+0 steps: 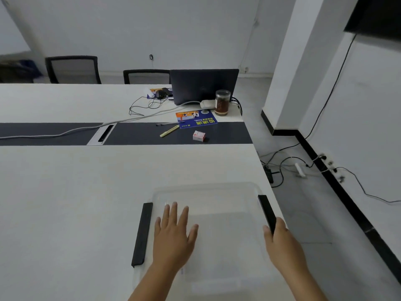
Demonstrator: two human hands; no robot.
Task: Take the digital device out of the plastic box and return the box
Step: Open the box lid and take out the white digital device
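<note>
A clear plastic box (217,192) with a transparent lid sits on the white table near its right edge, right in front of me. A black clip handle runs along each side: the left clip (142,234) and the right clip (267,210). My left hand (173,237) lies flat on the lid with its fingers spread. My right hand (282,242) grips the near end of the right clip. The lid is hazy, and I cannot make out any device inside.
Farther back on the table (65,192) are a dark laptop (204,85), a brown jar (221,102), a blue booklet (196,119), a yellow knife (169,131), a small white-red box (199,135) and cables. Two chairs stand behind. Cables and a power strip (300,169) lie on the floor at right.
</note>
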